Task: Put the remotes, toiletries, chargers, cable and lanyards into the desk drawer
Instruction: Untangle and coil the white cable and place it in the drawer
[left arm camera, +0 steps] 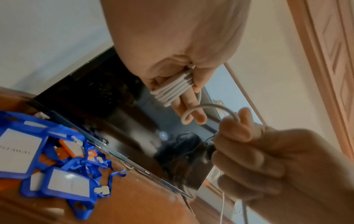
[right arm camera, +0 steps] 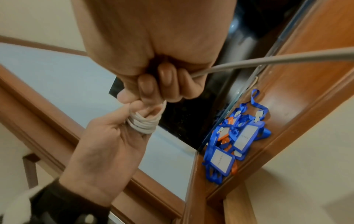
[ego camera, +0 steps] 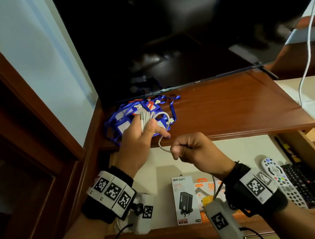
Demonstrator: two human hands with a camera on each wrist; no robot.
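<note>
My left hand (ego camera: 146, 129) holds a coil of white cable (ego camera: 148, 116) wound round its straight fingers, with the thumb pressed on the loops; the left wrist view shows the cable coil (left arm camera: 172, 91) across the fingers (left arm camera: 191, 106). My right hand (ego camera: 184, 149) is a fist gripping the cable's loose end just right of the left hand, above the open drawer (ego camera: 158, 159). A pile of blue and orange lanyards (ego camera: 124, 119) lies on the desk top behind the left hand. Two boxed chargers (ego camera: 185, 200) and two remotes (ego camera: 278, 179) lie in the drawer.
A dark TV screen (ego camera: 181, 36) stands on the wooden desk top (ego camera: 231, 105) close behind the lanyards (right arm camera: 235, 139). A second white cord (ego camera: 307, 49) hangs at the far right. A wooden door frame (ego camera: 19, 97) borders the left.
</note>
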